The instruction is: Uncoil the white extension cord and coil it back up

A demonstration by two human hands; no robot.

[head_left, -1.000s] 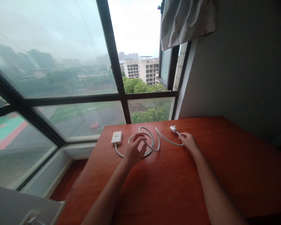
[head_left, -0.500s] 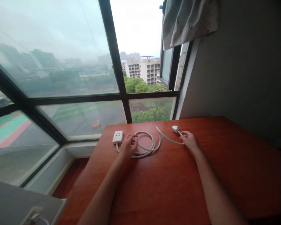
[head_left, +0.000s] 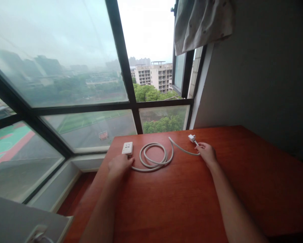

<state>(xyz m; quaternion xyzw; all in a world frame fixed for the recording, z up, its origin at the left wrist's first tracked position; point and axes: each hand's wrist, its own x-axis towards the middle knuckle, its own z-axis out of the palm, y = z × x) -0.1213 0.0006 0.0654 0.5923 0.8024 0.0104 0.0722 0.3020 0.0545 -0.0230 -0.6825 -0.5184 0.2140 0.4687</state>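
Observation:
A white extension cord lies on the reddish wooden table. Its coiled cable sits between a white socket block at the left and a white plug at the right. My left hand rests curled on the table just below the socket block, pinching the cable where it leaves the block. My right hand grips the cable just behind the plug, fingers closed around it.
A large window with dark frames stands behind the table's far edge. A grey wall runs along the right side. A cloth hangs at the top. A grey surface with a white object shows at bottom left.
My left hand has slid left off the coil to the cable end by the socket block. My right hand has stayed at the plug end.

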